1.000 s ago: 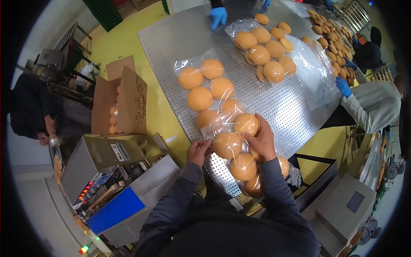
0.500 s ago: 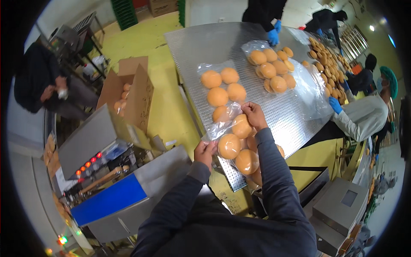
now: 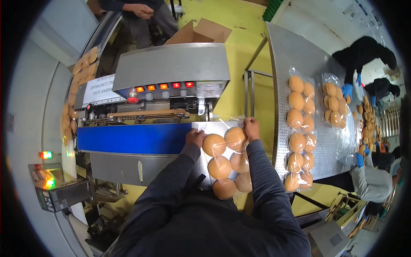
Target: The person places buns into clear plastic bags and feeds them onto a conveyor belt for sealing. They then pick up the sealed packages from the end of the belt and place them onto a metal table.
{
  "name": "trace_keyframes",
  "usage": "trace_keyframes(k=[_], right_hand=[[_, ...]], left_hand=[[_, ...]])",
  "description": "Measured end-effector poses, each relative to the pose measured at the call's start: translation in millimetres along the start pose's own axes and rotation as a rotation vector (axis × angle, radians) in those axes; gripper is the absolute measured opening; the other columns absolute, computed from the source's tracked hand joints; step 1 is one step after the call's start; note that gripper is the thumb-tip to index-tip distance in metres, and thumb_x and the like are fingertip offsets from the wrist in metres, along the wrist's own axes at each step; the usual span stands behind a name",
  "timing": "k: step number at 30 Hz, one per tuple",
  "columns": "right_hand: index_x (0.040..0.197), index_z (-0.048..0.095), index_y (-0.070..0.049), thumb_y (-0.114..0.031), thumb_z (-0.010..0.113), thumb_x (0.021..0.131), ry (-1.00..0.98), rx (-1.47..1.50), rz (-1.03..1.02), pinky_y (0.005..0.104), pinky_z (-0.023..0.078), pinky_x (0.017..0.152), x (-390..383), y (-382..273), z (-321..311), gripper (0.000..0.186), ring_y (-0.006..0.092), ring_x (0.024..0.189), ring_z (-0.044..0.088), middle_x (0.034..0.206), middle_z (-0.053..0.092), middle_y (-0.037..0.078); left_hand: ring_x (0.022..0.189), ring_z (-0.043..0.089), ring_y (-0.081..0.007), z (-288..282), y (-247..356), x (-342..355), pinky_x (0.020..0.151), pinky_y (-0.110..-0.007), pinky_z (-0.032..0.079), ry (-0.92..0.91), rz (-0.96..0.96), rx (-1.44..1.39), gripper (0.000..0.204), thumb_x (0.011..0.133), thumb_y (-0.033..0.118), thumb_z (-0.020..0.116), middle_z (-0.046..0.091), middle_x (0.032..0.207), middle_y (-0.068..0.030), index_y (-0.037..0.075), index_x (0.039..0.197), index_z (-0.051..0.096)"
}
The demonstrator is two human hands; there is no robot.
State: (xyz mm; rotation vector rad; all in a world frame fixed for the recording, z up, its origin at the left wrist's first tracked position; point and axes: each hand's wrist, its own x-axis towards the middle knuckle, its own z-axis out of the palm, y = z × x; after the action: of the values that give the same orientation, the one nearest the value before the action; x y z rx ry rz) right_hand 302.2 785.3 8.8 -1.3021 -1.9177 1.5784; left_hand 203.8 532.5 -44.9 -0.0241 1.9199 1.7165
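Bag (image 3: 230, 163) is lying over the metal plate (image 3: 205, 126) at the sealer's (image 3: 171, 64) end, right of the blue belt (image 3: 135, 138). Main risk: bun weight pulling it down if a pinch slips. Lesser: film creasing if hands are tensioning unevenly. Table (image 3: 295, 47) is carrying filled bags (image 3: 302, 132); open box (image 3: 201, 32) is standing behind the sealer, contents hidden. Held bag is containing six buns (image 3: 219, 167). Left hand (image 3: 195, 138) and right hand (image 3: 251, 128) are pinching its far corners, fingers closed on film.
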Motion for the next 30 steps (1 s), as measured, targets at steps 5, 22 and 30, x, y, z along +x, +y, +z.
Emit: trace_keyframes(k=[5,22,30], right_hand=[[0.091,0.058,0.002,-0.004,0.055,0.088,-0.124,0.308,0.188,0.0253,0.051,0.059,5.0,-7.7,9.7,0.007,0.0149,0.062,0.061,0.074,0.063,0.009],[0.089,0.055,0.0,-0.007,0.052,0.092,0.043,0.638,0.14,0.0274,0.051,0.054,17.3,3.3,1.5,0.008,0.0148,0.061,0.059,0.077,0.063,0.009],[0.089,0.053,-0.002,-0.009,0.051,0.094,0.014,0.481,0.128,0.0273,0.047,0.052,26.3,-17.4,5.1,0.009,0.0138,0.056,0.056,0.07,0.059,0.005]], left_hand=[[0.06,0.066,-0.0225,25.0,61.0,-12.2,0.059,-0.035,0.053,0.215,-0.094,0.048,0.023,0.083,0.018,0.062,0.065,0.066,-0.015,-0.003,0.072,0.059],[0.073,0.067,-0.023,31.8,66.1,19.0,0.065,-0.037,0.051,0.194,0.196,0.286,0.026,0.091,0.024,0.055,0.067,0.081,-0.0128,0.0,0.083,0.057],[0.077,0.066,-0.0227,38.3,74.2,37.5,0.069,-0.034,0.054,0.07,-0.164,-0.406,0.015,0.091,0.013,0.056,0.066,0.087,-0.0145,-0.001,0.094,0.059]])
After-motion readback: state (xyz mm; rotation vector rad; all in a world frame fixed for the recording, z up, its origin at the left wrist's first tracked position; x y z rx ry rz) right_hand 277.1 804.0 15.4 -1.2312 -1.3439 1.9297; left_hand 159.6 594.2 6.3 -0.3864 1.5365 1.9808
